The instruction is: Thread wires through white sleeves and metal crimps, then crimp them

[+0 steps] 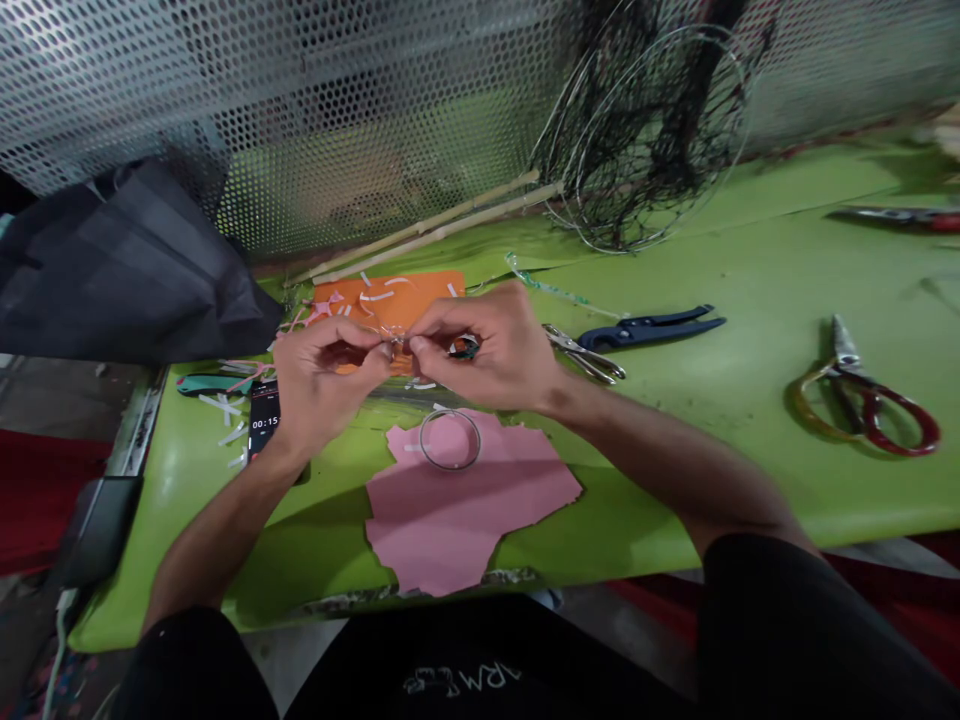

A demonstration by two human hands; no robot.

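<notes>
My left hand (pixel 326 375) and my right hand (pixel 487 345) meet above the green table (pixel 750 300), fingertips pinched together on a small thin piece (pixel 396 342) I cannot name, perhaps wire or a paper strip. My right hand also has a dark object (pixel 465 347) tucked in its fingers. Below the hands a wire ring (pixel 449 439) lies on an irregular pink sheet (pixel 457 500). Behind the hands lies an orange sheet (pixel 390 295) with pale paper strips on it.
Blue-handled pliers (pixel 645 328) lie right of my right hand. Red-handled scissors (pixel 862 395) are farther right. Wire hoops with black netting (pixel 645 140) lean on the perforated metal wall. Bamboo sticks (pixel 427 230), a dark bag (pixel 127 265) and a phone (pixel 264 420) are at left.
</notes>
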